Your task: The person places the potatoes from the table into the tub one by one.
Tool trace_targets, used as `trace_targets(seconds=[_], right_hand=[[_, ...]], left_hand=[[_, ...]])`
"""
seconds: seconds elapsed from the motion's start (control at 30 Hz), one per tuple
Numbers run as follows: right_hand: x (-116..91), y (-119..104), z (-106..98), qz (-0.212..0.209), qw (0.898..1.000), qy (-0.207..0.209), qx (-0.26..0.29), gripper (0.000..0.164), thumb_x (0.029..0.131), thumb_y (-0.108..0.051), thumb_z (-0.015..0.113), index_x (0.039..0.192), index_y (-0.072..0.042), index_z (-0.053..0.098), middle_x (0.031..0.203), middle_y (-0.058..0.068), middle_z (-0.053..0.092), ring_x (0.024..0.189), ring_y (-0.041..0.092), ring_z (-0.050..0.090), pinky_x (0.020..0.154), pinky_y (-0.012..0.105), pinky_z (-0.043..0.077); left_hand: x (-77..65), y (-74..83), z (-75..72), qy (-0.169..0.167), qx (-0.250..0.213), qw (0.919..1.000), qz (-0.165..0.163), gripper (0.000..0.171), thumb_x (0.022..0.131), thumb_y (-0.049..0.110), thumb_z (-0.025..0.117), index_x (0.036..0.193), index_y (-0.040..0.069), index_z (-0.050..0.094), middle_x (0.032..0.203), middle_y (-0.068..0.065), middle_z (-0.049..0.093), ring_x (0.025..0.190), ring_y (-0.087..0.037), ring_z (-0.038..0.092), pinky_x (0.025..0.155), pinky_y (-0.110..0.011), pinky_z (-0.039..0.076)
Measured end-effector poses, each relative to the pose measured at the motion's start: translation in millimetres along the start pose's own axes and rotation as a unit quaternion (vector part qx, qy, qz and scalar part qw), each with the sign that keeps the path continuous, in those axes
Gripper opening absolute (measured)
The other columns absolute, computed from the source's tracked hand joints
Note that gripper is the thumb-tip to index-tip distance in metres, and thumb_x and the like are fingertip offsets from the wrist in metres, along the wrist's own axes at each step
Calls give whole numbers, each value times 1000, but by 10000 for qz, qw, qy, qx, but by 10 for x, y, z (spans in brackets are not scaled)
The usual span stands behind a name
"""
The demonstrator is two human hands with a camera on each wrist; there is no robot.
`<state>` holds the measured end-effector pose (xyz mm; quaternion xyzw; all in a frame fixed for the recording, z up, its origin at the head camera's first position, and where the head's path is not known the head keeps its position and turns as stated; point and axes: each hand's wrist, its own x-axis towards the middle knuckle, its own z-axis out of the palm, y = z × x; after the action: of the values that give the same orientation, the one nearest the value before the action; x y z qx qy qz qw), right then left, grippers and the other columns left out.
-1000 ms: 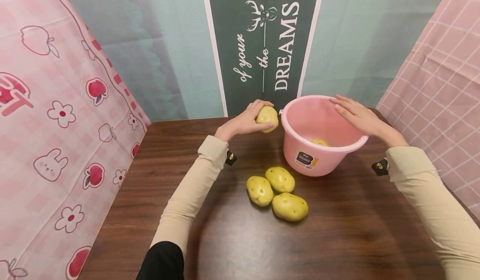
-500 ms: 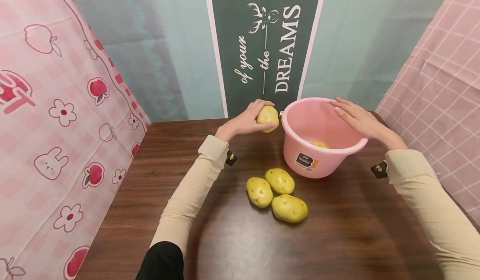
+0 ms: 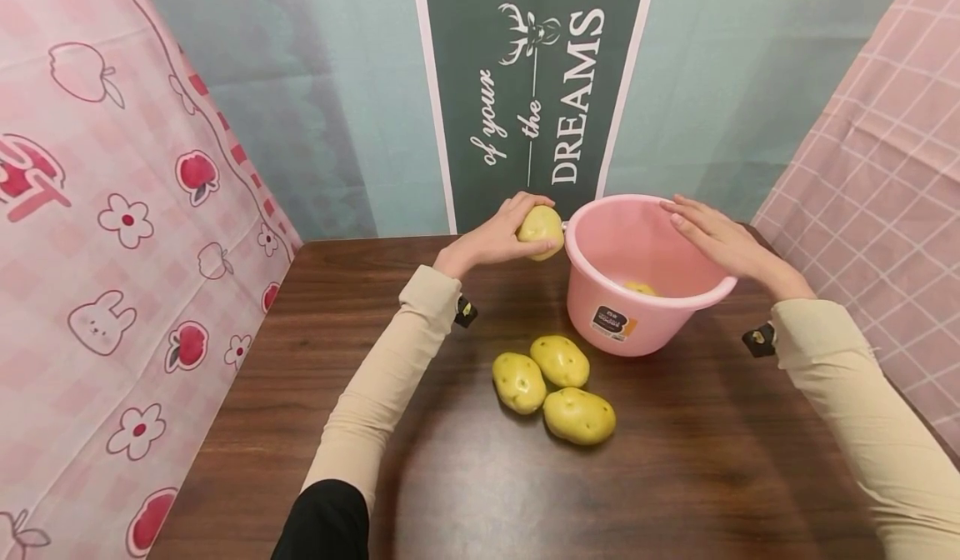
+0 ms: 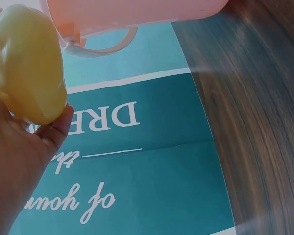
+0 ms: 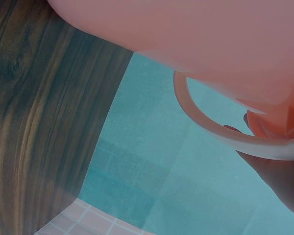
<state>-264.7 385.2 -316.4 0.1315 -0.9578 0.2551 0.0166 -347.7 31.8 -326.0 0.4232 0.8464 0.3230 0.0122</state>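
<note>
My left hand (image 3: 498, 231) grips a yellow potato (image 3: 542, 232) above the table, just left of the pink bucket's rim. In the left wrist view the potato (image 4: 30, 63) stands lengthwise, with fingers and thumb around its lower end. On the far right rim of the pink bucket (image 3: 622, 318) rests my right hand (image 3: 716, 231), its fingers straight. From the right wrist it shows partly behind the bucket's curved handle (image 5: 201, 120). Another potato (image 3: 640, 288) lies inside the bucket, mostly hidden by the near wall.
Three more potatoes lie close together before the bucket: a left one (image 3: 519, 383), a back one (image 3: 560, 362) and a front one (image 3: 579, 417). The dark wooden table (image 3: 322, 360) meets a green printed curtain (image 3: 525, 85) behind, with pink cloths on both sides.
My left hand has shifted slightly right and up with the potato, closer to the bucket. The right hand stays at the rim, and the three table potatoes lie as before.
</note>
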Motion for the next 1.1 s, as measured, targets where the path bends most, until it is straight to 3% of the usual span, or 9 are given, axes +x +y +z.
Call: trace_targets(seconds=[1.1], right_hand=[[4,-3,0,46,10000,-40,-2,51,100,-38,29,147,-16,27,153,19,13,138,45,9,102,68,8]], left_hand=[[119,170,-43,144,137,9995,239,66,78,54,63,132,24,40,118,7,41,106,-10,35,82,-24,39]])
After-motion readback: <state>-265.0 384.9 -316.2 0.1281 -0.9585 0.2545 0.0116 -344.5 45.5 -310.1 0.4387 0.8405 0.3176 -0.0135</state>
